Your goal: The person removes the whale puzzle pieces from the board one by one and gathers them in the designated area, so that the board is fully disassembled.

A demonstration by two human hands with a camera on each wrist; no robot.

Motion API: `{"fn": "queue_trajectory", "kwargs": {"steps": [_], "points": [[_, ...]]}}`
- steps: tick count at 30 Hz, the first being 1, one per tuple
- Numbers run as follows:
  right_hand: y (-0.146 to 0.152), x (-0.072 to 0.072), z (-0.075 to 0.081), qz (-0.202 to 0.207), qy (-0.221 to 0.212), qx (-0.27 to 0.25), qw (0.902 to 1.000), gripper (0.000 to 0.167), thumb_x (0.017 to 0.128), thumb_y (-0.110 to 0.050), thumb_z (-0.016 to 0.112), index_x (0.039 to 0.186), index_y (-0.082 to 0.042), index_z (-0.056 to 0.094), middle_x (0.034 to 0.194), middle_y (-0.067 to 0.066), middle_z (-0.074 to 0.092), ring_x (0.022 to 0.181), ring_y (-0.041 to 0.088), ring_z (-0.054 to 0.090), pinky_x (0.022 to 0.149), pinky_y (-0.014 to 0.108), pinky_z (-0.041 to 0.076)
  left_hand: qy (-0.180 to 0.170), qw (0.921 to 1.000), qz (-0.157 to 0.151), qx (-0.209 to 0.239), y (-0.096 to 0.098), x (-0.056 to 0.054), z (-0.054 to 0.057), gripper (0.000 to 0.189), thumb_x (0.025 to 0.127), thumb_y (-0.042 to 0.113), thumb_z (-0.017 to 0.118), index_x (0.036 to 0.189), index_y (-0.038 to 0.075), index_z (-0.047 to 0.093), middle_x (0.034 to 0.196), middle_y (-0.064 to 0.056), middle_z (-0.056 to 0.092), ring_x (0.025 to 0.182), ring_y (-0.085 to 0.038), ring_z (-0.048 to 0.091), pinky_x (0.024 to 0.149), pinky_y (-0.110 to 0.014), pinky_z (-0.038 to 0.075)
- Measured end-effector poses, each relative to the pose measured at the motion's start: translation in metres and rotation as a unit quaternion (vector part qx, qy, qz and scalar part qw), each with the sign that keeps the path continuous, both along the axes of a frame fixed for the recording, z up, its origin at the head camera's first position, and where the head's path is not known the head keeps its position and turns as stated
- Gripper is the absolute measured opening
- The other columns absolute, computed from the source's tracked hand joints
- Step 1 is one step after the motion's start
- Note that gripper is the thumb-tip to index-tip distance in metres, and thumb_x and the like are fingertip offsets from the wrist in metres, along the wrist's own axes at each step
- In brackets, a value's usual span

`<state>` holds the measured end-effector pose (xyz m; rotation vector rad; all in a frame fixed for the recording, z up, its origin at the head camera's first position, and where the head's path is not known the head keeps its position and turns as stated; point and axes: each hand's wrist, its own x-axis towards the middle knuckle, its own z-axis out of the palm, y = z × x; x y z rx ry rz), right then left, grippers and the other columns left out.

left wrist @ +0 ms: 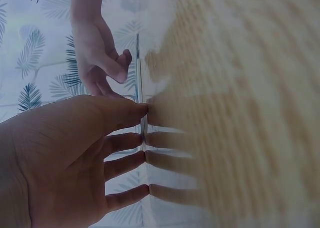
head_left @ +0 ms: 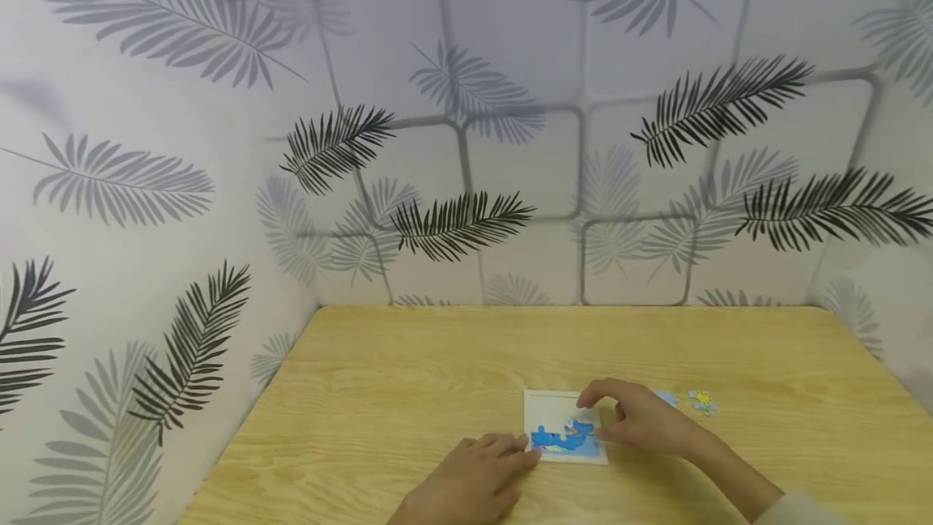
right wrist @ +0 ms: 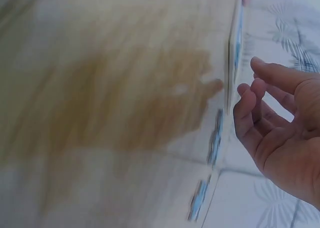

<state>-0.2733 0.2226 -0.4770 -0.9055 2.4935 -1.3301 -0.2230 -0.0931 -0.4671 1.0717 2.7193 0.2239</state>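
Observation:
A jigsaw puzzle tray [head_left: 535,403] with a pale rim lies on the table, joined blue pieces [head_left: 564,441] along its lower part. At its left edge my left hand [head_left: 470,476] rests with fingers spread, thumb near the lower left corner. The left wrist view shows these fingers nearly straight, tips down at the tabletop. Over the tray's right side hovers my right hand [head_left: 645,420], thumb and forefinger apart. Seen from the right wrist, that hand [right wrist: 280,118] has loosely bent fingers, and no piece shows between them.
Just beyond the right hand lie loose puzzle pieces, a blue one [head_left: 666,398] and some with a yellow flower [head_left: 702,399]. The wooden table [head_left: 408,363] reaches back to a wall [head_left: 525,160] patterned with feathery leaves.

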Motion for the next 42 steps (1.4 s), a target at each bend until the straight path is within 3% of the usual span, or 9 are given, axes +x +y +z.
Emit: {"fn": "queue_trajectory", "kwargs": {"steps": [7,12,16,23,27,32,35,40,42], "points": [[-0.017,0.002,0.000,-0.006,-0.004,0.050,0.9987,0.024,0.088,-0.002,0.078,0.108,-0.015,0.071,0.108,0.006,0.064,0.098,0.024,0.057,0.076,0.027,0.049,-0.010,0.9999,0.007,-0.008,0.006,-0.002,-0.003,0.055,0.105,0.037,0.061,0.158,0.036,0.045,0.162,0.014,0.042,0.148,-0.012,0.041,0.115,-0.047,0.043],[-0.013,0.005,0.004,-0.017,-0.016,0.057,0.9981,0.025,0.087,-0.003,0.079,0.107,-0.015,0.071,0.108,0.006,0.065,0.096,0.022,0.059,0.076,0.028,0.051,0.001,1.0000,0.002,-0.002,0.005,0.000,-0.003,0.055,0.105,0.036,0.061,0.158,0.034,0.045,0.162,0.012,0.043,0.147,-0.013,0.042,0.114,-0.046,0.043],[0.003,0.009,0.005,-0.017,-0.038,0.022,0.9989,0.027,0.088,0.002,0.075,0.113,-0.010,0.070,0.113,0.013,0.062,0.074,0.009,0.056,0.063,0.024,0.050,-0.008,1.0000,0.003,-0.002,0.005,0.001,-0.002,0.055,0.106,0.037,0.060,0.158,0.035,0.044,0.162,0.013,0.042,0.148,-0.013,0.041,0.115,-0.044,0.043],[0.057,0.012,0.015,-0.027,-0.096,-0.025,0.9947,0.031,0.094,0.003,0.067,0.125,0.002,0.065,0.121,0.023,0.057,0.055,0.003,0.042,0.046,0.019,0.041,-0.026,0.9996,0.010,-0.006,0.005,0.000,-0.004,0.055,0.106,0.038,0.059,0.159,0.036,0.043,0.163,0.014,0.040,0.149,-0.013,0.040,0.116,-0.045,0.041],[0.091,0.015,0.018,-0.051,-0.099,-0.019,0.9936,0.031,0.096,0.000,0.067,0.127,0.003,0.063,0.121,0.023,0.055,0.052,0.004,0.037,0.044,0.022,0.038,-0.036,0.9992,0.015,-0.004,0.006,0.001,-0.004,0.055,0.106,0.038,0.059,0.159,0.037,0.042,0.163,0.015,0.040,0.149,-0.013,0.039,0.116,-0.045,0.041],[0.128,0.019,0.010,-0.048,-0.079,-0.011,0.9956,0.029,0.095,0.003,0.067,0.124,0.007,0.062,0.121,0.027,0.056,0.050,0.003,0.036,0.041,0.024,0.040,-0.012,0.9999,0.003,-0.011,0.004,0.001,-0.002,0.055,0.106,0.036,0.060,0.158,0.034,0.044,0.162,0.012,0.042,0.148,-0.013,0.041,0.114,-0.044,0.043],[0.143,0.022,0.003,-0.027,-0.085,-0.008,0.9960,0.028,0.095,0.005,0.066,0.123,0.007,0.062,0.122,0.027,0.059,0.051,0.001,0.037,0.043,0.024,0.043,-0.011,0.9999,0.002,-0.010,0.003,0.001,-0.001,0.055,0.106,0.036,0.060,0.159,0.034,0.044,0.162,0.012,0.042,0.148,-0.013,0.041,0.115,-0.044,0.042],[0.152,0.024,-0.009,-0.001,-0.062,0.009,0.9980,0.025,0.094,0.004,0.068,0.119,0.002,0.064,0.122,0.023,0.060,0.085,0.000,0.060,0.064,0.023,0.050,-0.020,0.9997,0.008,-0.015,0.002,0.000,0.000,0.055,0.106,0.039,0.059,0.159,0.036,0.043,0.162,0.014,0.041,0.149,-0.012,0.040,0.116,-0.044,0.041],[0.151,0.025,-0.010,-0.009,-0.052,0.011,0.9985,0.024,0.094,0.003,0.069,0.117,0.001,0.065,0.122,0.020,0.059,0.086,0.001,0.062,0.063,0.023,0.051,-0.015,0.9998,0.002,-0.012,0.001,0.000,0.000,0.054,0.107,0.038,0.058,0.158,0.037,0.043,0.162,0.014,0.041,0.149,-0.012,0.040,0.116,-0.044,0.042]]}}
